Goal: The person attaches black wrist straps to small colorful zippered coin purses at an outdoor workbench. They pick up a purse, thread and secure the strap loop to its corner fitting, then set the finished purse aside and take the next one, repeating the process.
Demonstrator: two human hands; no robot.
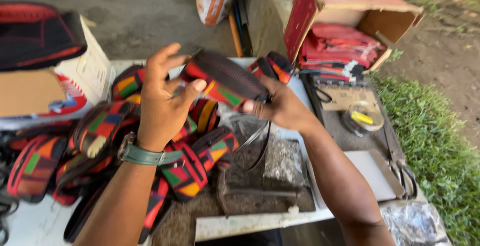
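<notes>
Above the crowded surface (260, 221), left hand (162, 101) and right hand (280, 107) each keep a grip on one woven patterned pouch (225, 78) (soft, oblong), little free room beside the pouch pile (100, 141).

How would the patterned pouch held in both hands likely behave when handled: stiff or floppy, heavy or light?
The pouch probably holds its shape somewhat: it spans between the left hand and right hand without sagging. It seems light, pinched only by fingertips. Its thin strap dangles loosely below, so that part is likely floppy and could snag.
</notes>
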